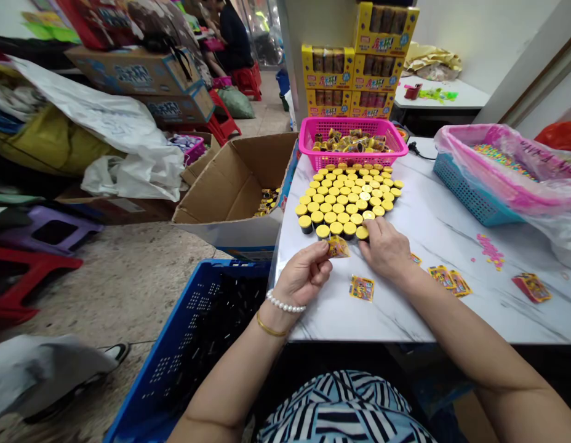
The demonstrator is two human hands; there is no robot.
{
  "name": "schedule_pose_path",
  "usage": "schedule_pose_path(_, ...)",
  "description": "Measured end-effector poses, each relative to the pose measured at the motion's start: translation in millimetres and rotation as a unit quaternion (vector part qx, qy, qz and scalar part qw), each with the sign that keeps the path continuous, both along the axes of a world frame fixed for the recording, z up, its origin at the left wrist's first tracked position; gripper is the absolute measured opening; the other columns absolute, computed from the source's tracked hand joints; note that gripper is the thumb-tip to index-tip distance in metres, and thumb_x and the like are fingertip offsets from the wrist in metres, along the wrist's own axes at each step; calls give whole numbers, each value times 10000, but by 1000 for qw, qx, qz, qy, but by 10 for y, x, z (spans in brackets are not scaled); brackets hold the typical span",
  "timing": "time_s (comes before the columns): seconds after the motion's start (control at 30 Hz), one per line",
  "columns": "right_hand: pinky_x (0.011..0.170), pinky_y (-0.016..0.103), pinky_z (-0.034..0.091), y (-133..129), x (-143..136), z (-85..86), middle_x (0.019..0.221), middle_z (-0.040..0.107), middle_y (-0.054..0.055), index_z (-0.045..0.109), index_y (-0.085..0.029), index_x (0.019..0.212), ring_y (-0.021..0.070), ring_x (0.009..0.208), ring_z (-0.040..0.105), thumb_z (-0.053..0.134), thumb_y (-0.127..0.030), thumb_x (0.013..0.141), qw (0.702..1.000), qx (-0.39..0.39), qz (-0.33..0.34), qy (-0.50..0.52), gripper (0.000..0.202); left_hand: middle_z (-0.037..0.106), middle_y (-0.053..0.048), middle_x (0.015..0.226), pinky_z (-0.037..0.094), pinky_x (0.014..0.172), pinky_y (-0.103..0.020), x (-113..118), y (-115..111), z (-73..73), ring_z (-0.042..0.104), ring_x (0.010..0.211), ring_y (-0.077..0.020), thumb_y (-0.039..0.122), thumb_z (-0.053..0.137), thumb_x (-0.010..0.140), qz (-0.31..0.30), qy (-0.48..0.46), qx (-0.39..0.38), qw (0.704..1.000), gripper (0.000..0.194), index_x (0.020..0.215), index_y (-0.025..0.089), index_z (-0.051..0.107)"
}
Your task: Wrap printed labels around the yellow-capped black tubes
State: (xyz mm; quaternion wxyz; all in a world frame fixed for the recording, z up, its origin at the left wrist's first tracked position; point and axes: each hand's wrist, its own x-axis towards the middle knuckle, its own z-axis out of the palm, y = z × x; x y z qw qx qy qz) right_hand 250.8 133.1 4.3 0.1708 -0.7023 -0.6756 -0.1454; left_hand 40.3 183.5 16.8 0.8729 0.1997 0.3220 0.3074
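My left hand (pixel 308 271), with a pearl bracelet and a gold bangle at the wrist, pinches a small printed plastic packet (pixel 339 247). Close to it, my right hand (pixel 387 249) has its thumb and fingertips around a small black cup with a yellow lid (pixel 362 233) at the front of the group. Many more yellow-lidded cups (pixel 330 217) stand upright in packed rows behind. A flat printed packet (pixel 362 288) lies on the table between my forearms. More packets (pixel 445 280) rest beside my right forearm, one partly hidden by it.
A pink basket (pixel 308 144) of wrapped cups stands behind the rows. Right are a plastic-lined basket (pixel 470 191), pink bits (pixel 490 251) and a packet stack (pixel 531 288). Left are an open carton (pixel 216 184) and a blue crate (pixel 151 363) of black pieces. A person (pixel 237 37) sits far back.
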Motion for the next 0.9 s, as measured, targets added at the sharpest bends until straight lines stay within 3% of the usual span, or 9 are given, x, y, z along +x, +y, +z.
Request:
schedule_pose_path(0.1, 704, 362, 453, -18, 42, 3, 1047, 653, 127, 593, -176, 1109, 280, 956, 593, 614, -209, 831, 999, 4, 18, 49, 281, 672, 3, 735, 254, 309, -85, -33, 29, -28, 491, 439, -17, 183, 879, 707, 12, -4, 7, 1000, 278, 878, 105, 674)
schedule_pose_path(0.2, 733, 368, 490, -43, 103, 84, 1015, 650, 81, 599, -207, 1065, 239, 887, 600, 652, -209, 790, 973, 22, 46, 227, 280, 706, -23, 826, 264, 318, -77, -51, 50, -40, 514, 458, -9, 181, 875, 719, 4, -10, 30, 1000, 285, 921, 99, 692)
schedule_pose_path(0.27, 737, 353, 521, -65, 120, 177, 1004, 653, 43, 598, -233, 1083, 204, 850, 613, 696, -229, 768, 899, 24, 89, 429, 330, 707, -26, 843, 268, 323, -74, -46, 50, -50, 528, 470, -9, 162, 868, 726, -10, -12, 38, 999, 279, 937, 99, 699)
schedule_pose_path(0.33, 761, 346, 552, -92, 99, 268, 1006, 661, 26, 612, -248, 1102, 189, 860, 636, 735, -269, 766, 776, 7, 138, 615, 359, 692, -15, 817, 278, 327, -76, -34, 42, -60, 539, 476, -13, 138, 865, 721, -15, -9, 34, 999, 280, 944, 99, 700)
schedule_pose_path(0.4, 820, 357, 570, -118, 42, 328, 1011, 676, 22, 644, -256, 1089, 187, 887, 658, 767, -303, 771, 668, -15, 168, 725, 345, 667, 0, 771, 281, 324, -80, -21, 35, -66, 541, 473, -19, 127, 863, 712, -12, -6, 23, 1000, 272, 923, 100, 694)
schedule_pose_path(0.47, 891, 376, 571, -140, -35, 345, 1011, 696, 21, 675, -262, 1063, 192, 916, 674, 803, -322, 773, 615, -30, 178, 768, 323, 635, 16, 720, 277, 320, -81, -10, 32, -67, 532, 462, -21, 129, 864, 705, -11, -9, 14, 1000, 248, 871, 103, 682)
schedule_pose_path(0.53, 964, 402, 557, -155, -113, 332, 1043, 718, 26, 690, -268, 1066, 207, 975, 684, 830, -343, 778, 602, -36, 185, 776, 329, 618, 24, 700, 272, 318, -79, -3, 32, -67, 512, 448, -15, 137, 863, 708, -13, -17, 9, 1000, 232, 832, 106, 670)
schedule_pose_path(0.67, 1055, 444, 520, -160, -218, 282, 1172, 730, 60, 694, -255, 1101, 237, 1086, 684, 821, -405, 814, 607, -47, 212, 765, 348, 629, 17, 727, 270, 321, -73, 7, 29, -71, 495, 444, -1, 141, 851, 730, -22, -29, 10, 999, 209, 839, 108, 675)
schedule_pose_path(0.9, 976, 431, 583, -136, -220, 186, 1059, 767, 54, 607, -240, 1069, 207, 956, 737, 758, -390, 866, 644, -56, 168, 744, 294, 653, -2, 766, 309, 329, -77, 16, 29, -89, 512, 453, -7, 131, 795, 798, -41, -70, -4, 997, 173, 943, 92, 708)
